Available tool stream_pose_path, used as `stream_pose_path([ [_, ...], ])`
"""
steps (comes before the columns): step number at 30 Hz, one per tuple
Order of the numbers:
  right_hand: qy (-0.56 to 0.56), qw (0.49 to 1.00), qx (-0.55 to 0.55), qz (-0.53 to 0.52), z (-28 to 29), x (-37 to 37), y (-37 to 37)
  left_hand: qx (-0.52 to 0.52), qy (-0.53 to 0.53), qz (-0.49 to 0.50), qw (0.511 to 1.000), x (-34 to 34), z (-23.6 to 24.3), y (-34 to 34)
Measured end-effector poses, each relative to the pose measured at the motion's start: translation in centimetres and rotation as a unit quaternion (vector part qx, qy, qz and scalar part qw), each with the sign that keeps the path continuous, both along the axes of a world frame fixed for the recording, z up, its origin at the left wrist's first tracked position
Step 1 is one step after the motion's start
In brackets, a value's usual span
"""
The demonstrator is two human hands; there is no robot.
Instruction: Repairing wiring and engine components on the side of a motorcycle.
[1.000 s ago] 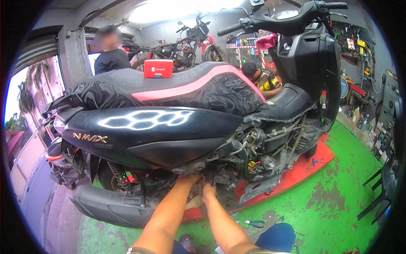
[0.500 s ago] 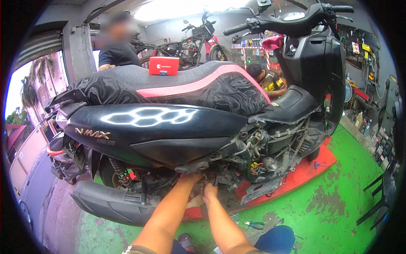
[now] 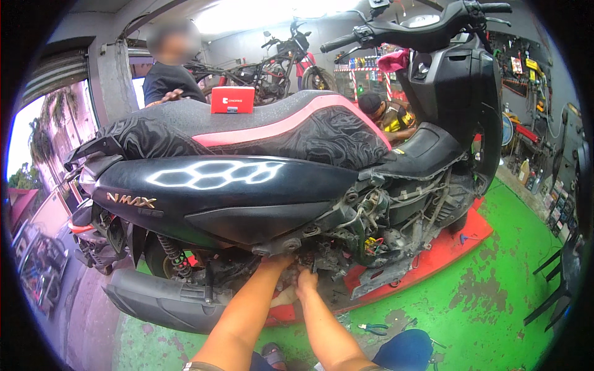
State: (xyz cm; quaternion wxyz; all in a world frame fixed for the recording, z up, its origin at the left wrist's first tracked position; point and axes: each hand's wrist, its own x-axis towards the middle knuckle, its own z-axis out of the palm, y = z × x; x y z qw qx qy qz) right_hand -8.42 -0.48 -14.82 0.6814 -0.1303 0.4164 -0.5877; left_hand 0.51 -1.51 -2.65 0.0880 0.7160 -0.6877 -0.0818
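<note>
A black motor scooter (image 3: 247, 207) stands side-on before me, its lower side panels off and its engine area exposed. My left hand (image 3: 279, 262) reaches in under the body panel, its fingers hidden among the greasy parts. Just right of it and a little lower, my right hand (image 3: 305, 281) is closed at the engine parts; what its fingers grip is too small to make out. The black exhaust silencer cover (image 3: 164, 303) lies low to the left of my forearms. Exposed wiring (image 3: 374, 244) hangs to the right of my hands.
A red box (image 3: 232, 99) sits on the pink-striped seat (image 3: 272, 127). Pliers (image 3: 374, 328) lie on the green floor (image 3: 458, 315) by my knee. The scooter stands over a red platform (image 3: 427, 260). One person (image 3: 173, 80) stands behind the seat, another (image 3: 393, 117) crouches beyond.
My hands stay at nearly the same spot under the scooter. The person behind the seat has lifted a hand and shifted. A motorcycle has come into view outside at the left.
</note>
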Motion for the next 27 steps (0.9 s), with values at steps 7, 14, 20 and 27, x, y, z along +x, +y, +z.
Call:
stream_pose_path([
  [7, 0.088, 0.995, 0.006, 0.039, 2.4, 0.6, 2.4, 0.004, -0.055, 0.013, 0.998, 1.8, -1.7, 0.3],
  [14, 0.74, 0.623, -0.251, 0.033, -3.2, 1.4, 0.8, -0.147, -0.007, -0.131, 0.98, 1.5, -0.1, 3.0],
  [20, -0.12, 0.989, 0.008, 0.091, 2.4, 1.5, 2.3, 0.049, -0.073, 0.075, 0.993, 2.7, -0.3, 0.7],
  [27, 0.343, 0.935, -0.093, -0.009, -1.1, -0.7, 6.8, 0.041, -0.069, 0.021, 0.997, -0.3, 3.6, 1.8],
])
